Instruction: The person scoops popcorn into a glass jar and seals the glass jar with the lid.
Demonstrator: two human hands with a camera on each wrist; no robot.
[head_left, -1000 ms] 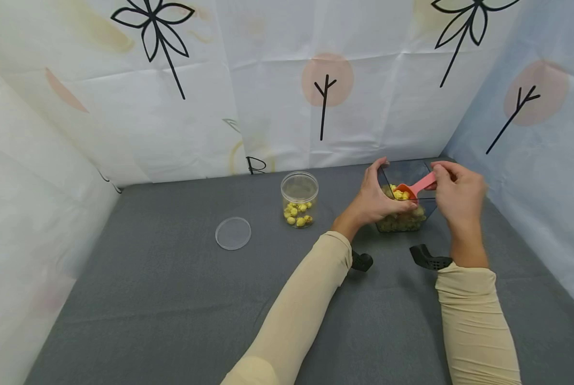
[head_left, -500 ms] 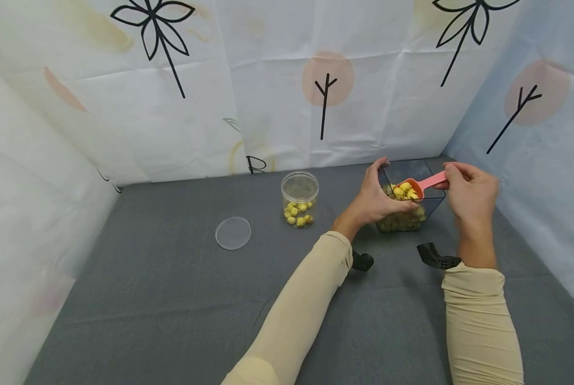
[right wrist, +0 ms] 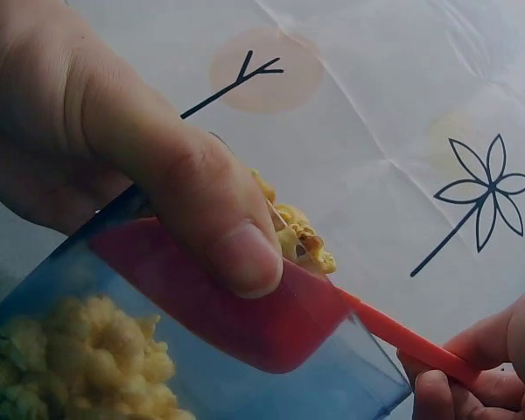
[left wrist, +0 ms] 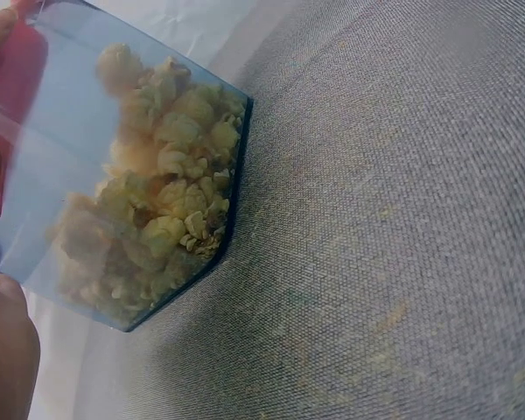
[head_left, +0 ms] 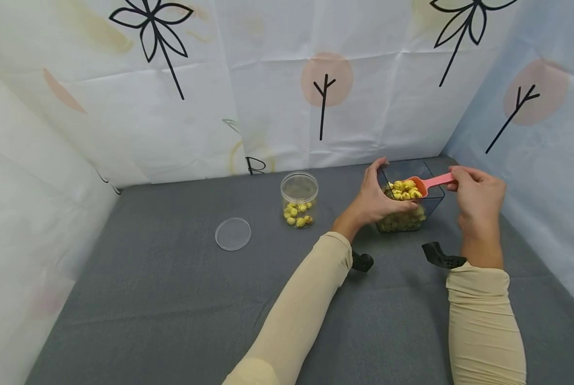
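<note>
In the head view my left hand grips a clear square container at its left side, thumb across the near wall. Popcorn fills its lower part in the left wrist view. The handle of a pink scoop is pinched between the thumb and fingers of my right hand. Heaped with yellow popcorn, the scoop's bowl sits at the container's mouth. Seen from the right wrist, that bowl shows through the clear wall, behind the left thumb.
A round clear jar without its lid stands left of the container, some popcorn in its bottom. Farther left a clear round lid lies flat on the grey tabletop. Printed white cloth hangs behind and along both sides.
My right hand has moved to the right, drawing the scoop up from deeper in the container. More of the popcorn heaped in its bowl now shows. My left hand stays on the container.
</note>
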